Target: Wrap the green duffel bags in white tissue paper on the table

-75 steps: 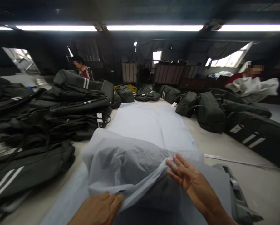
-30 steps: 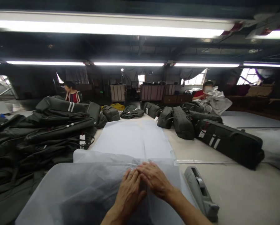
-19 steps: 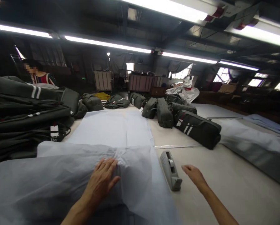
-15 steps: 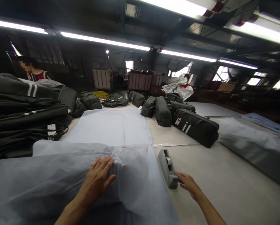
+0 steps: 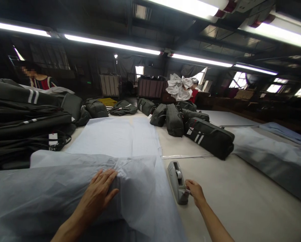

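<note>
My left hand (image 5: 100,190) lies flat, fingers stretched, on a grey-white translucent wrapping sheet (image 5: 57,188). Beneath that sheet is a dark, bulky thing whose kind is hidden. Gathered creases in the sheet sit just beyond my fingertips. To the right, a grey tape dispenser (image 5: 177,181) stands on the table, a roll in its slot. At the dispenser's near end, my right hand (image 5: 196,192) is closed in a pinch on the end of the tape, though the clear strip itself is hard to make out.
Dark bags with white stripes pile up at left (image 5: 27,117); more bags (image 5: 208,136) stand at back right. Pale sheets (image 5: 117,134) cover the table (image 5: 231,191) ahead. A wrapped bundle (image 5: 273,168) lies far right. Two people work beyond, one holding crumpled white sheeting (image 5: 178,87).
My right hand has closed its fingers more tightly at the dispenser's end. My left hand keeps pressing the sheet. In the background, a person's white sheeting has risen and bunched up.
</note>
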{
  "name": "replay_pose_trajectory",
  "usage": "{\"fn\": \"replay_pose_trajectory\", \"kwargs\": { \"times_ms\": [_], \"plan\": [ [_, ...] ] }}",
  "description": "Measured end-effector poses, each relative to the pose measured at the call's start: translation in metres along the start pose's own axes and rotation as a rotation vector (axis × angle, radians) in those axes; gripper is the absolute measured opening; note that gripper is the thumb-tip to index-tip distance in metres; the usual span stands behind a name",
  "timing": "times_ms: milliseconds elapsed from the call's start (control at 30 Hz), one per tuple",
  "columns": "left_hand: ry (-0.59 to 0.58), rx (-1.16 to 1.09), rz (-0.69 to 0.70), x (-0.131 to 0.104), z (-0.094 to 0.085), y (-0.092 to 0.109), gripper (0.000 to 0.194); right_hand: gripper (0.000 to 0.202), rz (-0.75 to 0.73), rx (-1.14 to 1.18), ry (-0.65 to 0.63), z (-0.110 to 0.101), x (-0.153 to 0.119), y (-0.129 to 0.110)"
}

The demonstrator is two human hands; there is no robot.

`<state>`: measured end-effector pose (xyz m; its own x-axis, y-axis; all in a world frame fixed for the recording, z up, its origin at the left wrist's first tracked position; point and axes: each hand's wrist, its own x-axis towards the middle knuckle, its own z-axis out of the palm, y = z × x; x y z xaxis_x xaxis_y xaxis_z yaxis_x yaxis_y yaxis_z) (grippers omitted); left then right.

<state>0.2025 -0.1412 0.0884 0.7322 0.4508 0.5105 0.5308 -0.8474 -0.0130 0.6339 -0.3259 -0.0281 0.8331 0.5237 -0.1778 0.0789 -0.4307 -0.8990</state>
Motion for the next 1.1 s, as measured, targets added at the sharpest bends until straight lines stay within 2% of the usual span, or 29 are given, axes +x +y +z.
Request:
{"fn": "replay_pose_trajectory", "kwargs": {
  "times_ms": [233,367,533,667,800,900,1100],
  "plan": [
    [0.004,0.007,0.008,-0.001,-0.001,-0.001,0.047,0.027,-0.180,-0.270,-0.060,0.005,0.042,-0.023],
    [-0.009,0.015,0.008,0.000,-0.003,0.001,0.048,0.021,-0.224,-0.405,-0.184,0.012,0.066,-0.034],
    [-0.029,0.025,0.002,0.000,-0.005,0.002,0.048,0.019,-0.211,-0.511,-0.354,0.017,0.085,-0.039],
    [-0.023,0.041,0.011,-0.001,-0.006,0.004,0.047,0.010,-0.192,-0.509,-0.456,0.010,0.086,-0.040],
    [-0.002,0.041,0.006,0.000,-0.007,0.005,0.047,0.040,-0.200,-0.477,-0.498,0.000,0.079,-0.036],
    [0.027,0.048,0.022,0.000,-0.007,0.006,0.045,0.048,-0.256,-0.480,-0.502,-0.005,0.075,-0.031],
    [0.053,0.089,0.065,0.002,-0.006,0.005,0.044,0.038,-0.391,-0.578,-0.448,-0.004,0.068,-0.028]
  ]
}}
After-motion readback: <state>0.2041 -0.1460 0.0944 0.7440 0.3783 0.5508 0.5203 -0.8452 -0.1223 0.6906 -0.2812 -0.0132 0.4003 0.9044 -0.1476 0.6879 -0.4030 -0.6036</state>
